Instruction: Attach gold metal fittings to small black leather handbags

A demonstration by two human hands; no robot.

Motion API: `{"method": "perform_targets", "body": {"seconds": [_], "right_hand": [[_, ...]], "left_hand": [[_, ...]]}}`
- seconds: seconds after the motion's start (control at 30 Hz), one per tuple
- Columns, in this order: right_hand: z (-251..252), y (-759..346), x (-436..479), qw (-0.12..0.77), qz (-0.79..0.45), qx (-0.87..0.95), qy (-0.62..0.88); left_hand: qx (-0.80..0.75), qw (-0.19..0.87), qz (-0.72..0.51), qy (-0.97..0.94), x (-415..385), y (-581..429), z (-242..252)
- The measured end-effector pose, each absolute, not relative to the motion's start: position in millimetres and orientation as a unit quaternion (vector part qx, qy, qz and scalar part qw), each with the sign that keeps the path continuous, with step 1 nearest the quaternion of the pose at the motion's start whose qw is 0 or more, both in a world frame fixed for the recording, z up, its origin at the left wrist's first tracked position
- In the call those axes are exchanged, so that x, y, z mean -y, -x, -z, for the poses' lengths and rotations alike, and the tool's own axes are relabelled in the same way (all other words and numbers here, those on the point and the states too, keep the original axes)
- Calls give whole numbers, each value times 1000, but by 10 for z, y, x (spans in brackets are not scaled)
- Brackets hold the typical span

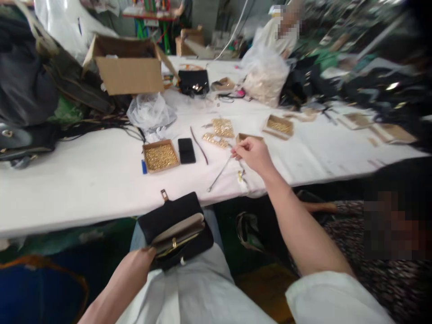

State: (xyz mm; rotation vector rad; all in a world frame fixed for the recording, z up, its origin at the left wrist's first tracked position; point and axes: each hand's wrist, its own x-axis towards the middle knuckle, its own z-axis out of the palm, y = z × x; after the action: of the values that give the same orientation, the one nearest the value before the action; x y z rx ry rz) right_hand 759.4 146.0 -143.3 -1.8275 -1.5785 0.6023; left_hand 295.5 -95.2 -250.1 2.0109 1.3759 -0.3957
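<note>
On my lap rests a small black handbag (pixel 175 229) with its flap folded back, showing a light lining and a gold-coloured clasp part inside. My left hand (pixel 143 260) is closed on the bag's left edge. Over the table, my right hand (pixel 250 154) pinches the upper end of a thin metal rod (pixel 220 173), whose small widened tip points down and left towards the table edge. Just behind that hand is a small cardboard box (pixel 249 137), partly hidden by it. Packets of gold-coloured hardware (pixel 222 128) lie to its left.
A box of small gold pieces (pixel 160 156), a black phone (pixel 186 150) and a dark strip (pixel 200 146) lie on the white table (pixel 84 189). Another hardware box (pixel 278 127) stands right. Behind are a large carton (pixel 130 74) and plastic bags. People are nearby.
</note>
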Motion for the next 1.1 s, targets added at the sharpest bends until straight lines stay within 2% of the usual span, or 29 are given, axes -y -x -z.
{"method": "perform_targets", "body": {"seconds": [0.03, 0.07, 0.13, 0.17, 0.23, 0.33, 0.43, 0.53, 0.6, 0.67, 0.83, 0.97, 1.1], "right_hand": [[1465, -7309, -1266, 351, -331, 628, 611], [1491, -7017, -1049, 336, -431, 647, 532], [1540, -6475, -602, 233, -580, 663, 412], [1578, -6243, -398, 183, -610, 679, 366], [1713, -5878, -74, 125, -609, 721, 306], [2024, -5559, 165, 89, -510, 808, 283], [2291, -5378, 219, 8, -394, 878, 270], [2437, -5220, 248, -56, -362, 899, 239], [2490, -5137, 286, -54, -405, 882, 234], [2534, -5085, 341, -28, -501, 825, 260], [2681, -4976, 526, -16, -729, 548, 409], [2784, -4839, 634, 44, -766, 407, 495], [2828, -4805, 691, 65, -800, 310, 510]], "left_hand": [[-518, 330, 155, -774, 949, -2983, 2402], [-515, 327, 156, -777, 946, -3001, 2337], [-525, 337, 164, -764, 973, -2999, 2303], [-531, 338, 165, -759, 1012, -2984, 2317], [-546, 339, 158, -750, 1131, -2943, 2369], [-574, 336, 131, -736, 1330, -2901, 2443], [-593, 333, 114, -725, 1445, -2907, 2476], [-595, 334, 97, -725, 1461, -2907, 2465], [-592, 341, 79, -726, 1442, -2871, 2449], [-582, 353, 58, -730, 1413, -2803, 2433], [-514, 350, 47, -782, 1243, -2602, 2389], [-480, 334, 66, -808, 1065, -2536, 2383], [-511, 358, 60, -779, 1093, -2547, 2458]]}}
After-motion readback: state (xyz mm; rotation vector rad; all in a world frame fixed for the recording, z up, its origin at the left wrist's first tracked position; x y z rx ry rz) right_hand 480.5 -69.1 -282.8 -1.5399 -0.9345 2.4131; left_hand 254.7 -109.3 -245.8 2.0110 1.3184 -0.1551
